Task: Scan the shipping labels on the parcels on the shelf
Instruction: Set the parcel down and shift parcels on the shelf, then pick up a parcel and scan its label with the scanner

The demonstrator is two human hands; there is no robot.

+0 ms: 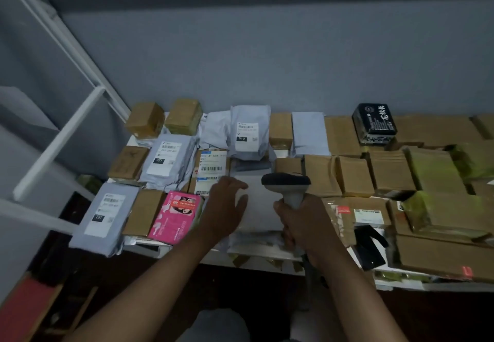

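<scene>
Parcels cover the white shelf (pixel 256 254). My right hand (pixel 303 221) grips a grey barcode scanner (pixel 287 183) by its handle, its dark head pointing away over the parcels. My left hand (pixel 226 205) rests flat, fingers apart, on the left edge of a plain pale mailer bag (pixel 260 208) whose upper side shows no label. Beyond it a labelled cardboard box (pixel 211 167) shows barcodes. Grey mailer bags with white labels lie at the back centre (pixel 248 133), middle left (pixel 168 159) and front left (pixel 103 216). A pink box (pixel 175 214) sits left of my left hand.
Many brown cardboard boxes (pixel 390 173) fill the right side, some wrapped in yellow tape. A black box (pixel 374 122) stands at the back right. A grey wall rises behind. White shelf-frame bars (pixel 58 138) slant on the left. A black object (pixel 370 248) lies at the front right.
</scene>
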